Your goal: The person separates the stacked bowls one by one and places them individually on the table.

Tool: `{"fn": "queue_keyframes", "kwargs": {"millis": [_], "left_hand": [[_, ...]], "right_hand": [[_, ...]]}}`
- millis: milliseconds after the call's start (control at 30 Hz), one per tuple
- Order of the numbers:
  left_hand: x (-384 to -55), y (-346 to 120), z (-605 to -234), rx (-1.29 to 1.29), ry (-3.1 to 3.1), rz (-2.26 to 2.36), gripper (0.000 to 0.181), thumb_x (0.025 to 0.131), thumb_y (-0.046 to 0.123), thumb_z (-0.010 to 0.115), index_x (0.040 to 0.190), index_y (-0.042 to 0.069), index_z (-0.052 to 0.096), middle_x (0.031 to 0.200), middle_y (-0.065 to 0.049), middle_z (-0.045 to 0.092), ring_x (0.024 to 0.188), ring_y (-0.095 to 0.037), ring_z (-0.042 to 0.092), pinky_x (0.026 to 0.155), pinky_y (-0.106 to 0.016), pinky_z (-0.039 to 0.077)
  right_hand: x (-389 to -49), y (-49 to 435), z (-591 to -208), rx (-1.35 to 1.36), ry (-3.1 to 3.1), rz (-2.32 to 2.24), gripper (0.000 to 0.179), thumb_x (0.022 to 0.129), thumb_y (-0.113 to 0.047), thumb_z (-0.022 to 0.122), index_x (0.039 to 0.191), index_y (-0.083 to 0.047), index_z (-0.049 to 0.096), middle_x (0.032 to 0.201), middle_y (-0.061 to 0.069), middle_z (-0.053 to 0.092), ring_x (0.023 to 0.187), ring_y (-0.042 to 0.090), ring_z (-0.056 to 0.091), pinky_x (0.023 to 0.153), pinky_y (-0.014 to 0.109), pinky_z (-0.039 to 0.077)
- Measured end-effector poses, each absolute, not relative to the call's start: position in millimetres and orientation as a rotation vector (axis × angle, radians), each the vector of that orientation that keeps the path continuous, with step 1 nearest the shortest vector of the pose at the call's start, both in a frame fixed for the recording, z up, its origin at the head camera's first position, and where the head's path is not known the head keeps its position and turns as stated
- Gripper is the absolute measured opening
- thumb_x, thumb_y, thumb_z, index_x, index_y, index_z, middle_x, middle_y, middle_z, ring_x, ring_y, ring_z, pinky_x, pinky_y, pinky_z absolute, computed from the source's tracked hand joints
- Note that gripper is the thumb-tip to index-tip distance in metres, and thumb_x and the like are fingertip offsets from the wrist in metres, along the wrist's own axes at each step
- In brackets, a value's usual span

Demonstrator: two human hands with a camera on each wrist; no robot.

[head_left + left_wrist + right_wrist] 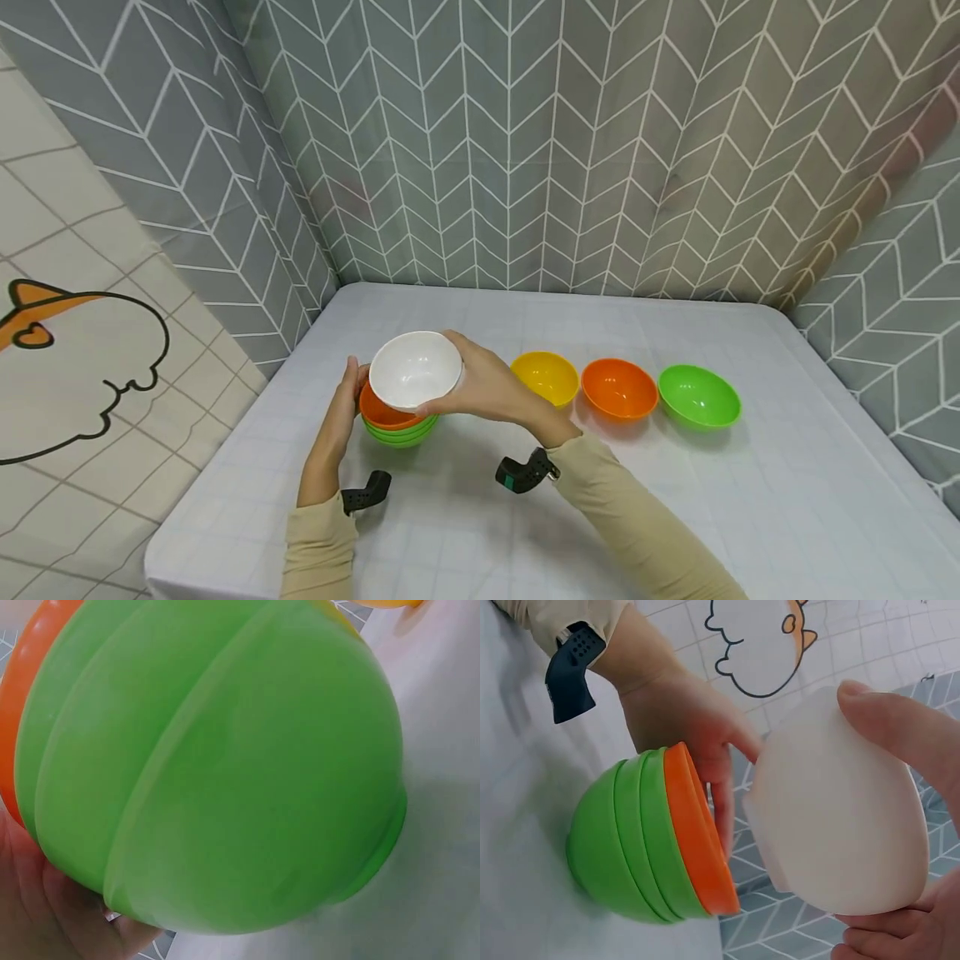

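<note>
White bowl (414,372), pinched between thumb and fingers of right hand (483,383), likely leaving base (762,841) free; below, nested bowls (392,420), seemingly steadied by extended fingers of left hand (343,407).

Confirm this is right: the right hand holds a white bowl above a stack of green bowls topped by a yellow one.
Not quite: the top bowl is orange, not yellow, as the right wrist view shows. The right hand does hold the white bowl above the green bowls.
</note>
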State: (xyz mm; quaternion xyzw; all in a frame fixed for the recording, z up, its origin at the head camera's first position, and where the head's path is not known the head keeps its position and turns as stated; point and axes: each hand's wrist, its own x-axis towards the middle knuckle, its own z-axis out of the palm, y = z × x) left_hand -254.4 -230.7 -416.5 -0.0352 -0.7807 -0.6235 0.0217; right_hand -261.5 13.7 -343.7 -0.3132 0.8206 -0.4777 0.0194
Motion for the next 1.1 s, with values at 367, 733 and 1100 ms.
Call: {"fn": "queue_keyframes", "kwargs": {"millis": [367,733,1100], "left_hand": [[-254,-231,-413,-0.124,-2.453,-1.891,0.084,0.097,0.067,0.01,0.142,0.005,0.045,0.143,-0.016,0.046,0.132,-0.033,0.039,0.11,-0.057,0.02],[-253,-229,-410,-0.12,-2.466,-1.914,0.084,0.097,0.067,0.008,0.144,0.006,0.042,0.145,-0.017,0.044,0.134,-0.033,0.036,0.111,-0.057,0.017],[-256,-226,-413,-0.122,-2.468,-1.91,0.079,0.1,0.061,0.008,0.145,0.006,0.041,0.147,-0.016,0.041,0.137,-0.032,0.033,0.113,-0.057,0.012]], "right_hand": [[-228,68,-351,-0.878,2.661,-1.439,0.091,0.059,-0.043,0.092,0.136,-0.023,0.047,0.123,-0.01,0.056,0.106,0.011,0.056,0.085,0.036,0.051],[-200,124,-372,-0.638,2.687,-1.492,0.095,0.06,-0.038,0.093,0.14,-0.019,0.044,0.126,-0.003,0.056,0.106,0.019,0.058,0.086,0.04,0.05],[-172,163,-403,-0.562,2.747,-1.443,0.1,0.059,-0.049,0.091,0.141,-0.016,0.044,0.132,0.002,0.054,0.113,0.023,0.055,0.092,0.048,0.045]]}}
